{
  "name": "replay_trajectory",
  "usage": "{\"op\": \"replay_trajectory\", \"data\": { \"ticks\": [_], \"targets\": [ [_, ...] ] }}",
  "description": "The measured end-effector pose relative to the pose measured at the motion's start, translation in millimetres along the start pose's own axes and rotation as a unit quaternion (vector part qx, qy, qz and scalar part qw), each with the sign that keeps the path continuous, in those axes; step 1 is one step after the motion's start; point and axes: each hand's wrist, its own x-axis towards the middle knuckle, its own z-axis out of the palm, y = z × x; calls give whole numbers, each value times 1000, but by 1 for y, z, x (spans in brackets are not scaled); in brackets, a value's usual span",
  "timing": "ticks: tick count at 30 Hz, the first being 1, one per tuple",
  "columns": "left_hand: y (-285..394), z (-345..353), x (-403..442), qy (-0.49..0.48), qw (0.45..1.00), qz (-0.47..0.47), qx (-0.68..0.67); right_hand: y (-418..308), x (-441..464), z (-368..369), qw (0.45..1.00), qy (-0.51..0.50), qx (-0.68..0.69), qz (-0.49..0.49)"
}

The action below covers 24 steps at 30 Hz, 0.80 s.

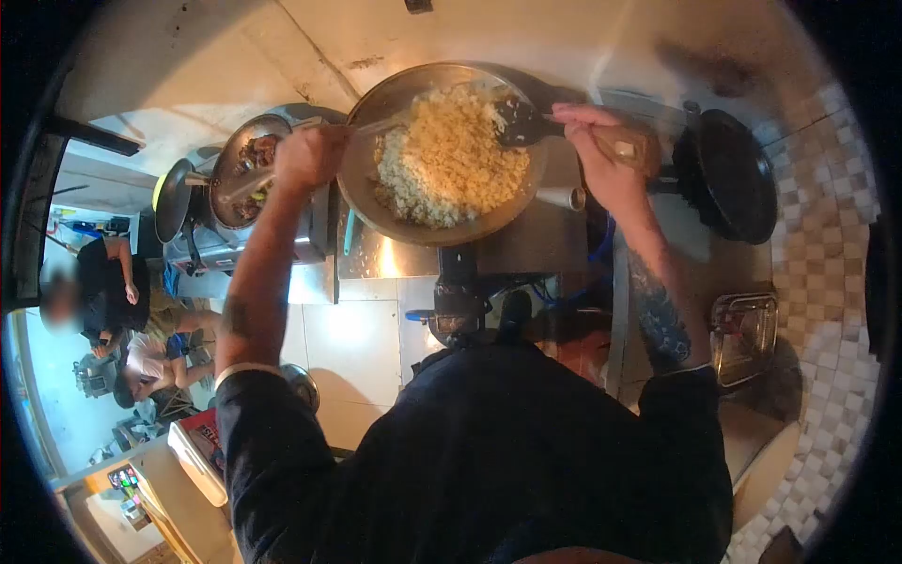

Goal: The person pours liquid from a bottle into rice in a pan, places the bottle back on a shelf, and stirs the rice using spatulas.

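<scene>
A large wok [399, 86] in front of me holds a heap of rice [451, 155], yellowish on top and paler toward the near left side. My left hand [312, 158], at the wok's left edge, is closed around a long thin metal utensil [381, 124]. One end of it reaches over the rice; its exact kind is unclear. On the right, my right hand [606, 155] is wrapped around the wooden handle of a dark turner [526, 122]. The turner's blade touches the right side of the rice, with some grains on it.
A pan of browned food [246, 174] stands at left, with another pan [172, 202] beside it. A black pan [733, 179] and a glass dish [744, 329] are at right. Two people [108, 282] are at far left.
</scene>
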Motion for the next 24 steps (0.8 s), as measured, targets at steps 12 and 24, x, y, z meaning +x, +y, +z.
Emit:
{"op": "replay_trajectory", "data": {
  "ticks": [12, 24],
  "targets": [
    [64, -94, -77, 121, 988, 54, 83, -13, 12, 8, 998, -39, 44, -25],
    [72, -112, -90, 24, 989, 78, 125, -36, 12, -16, 996, -8, 48, -70]
  ]
}}
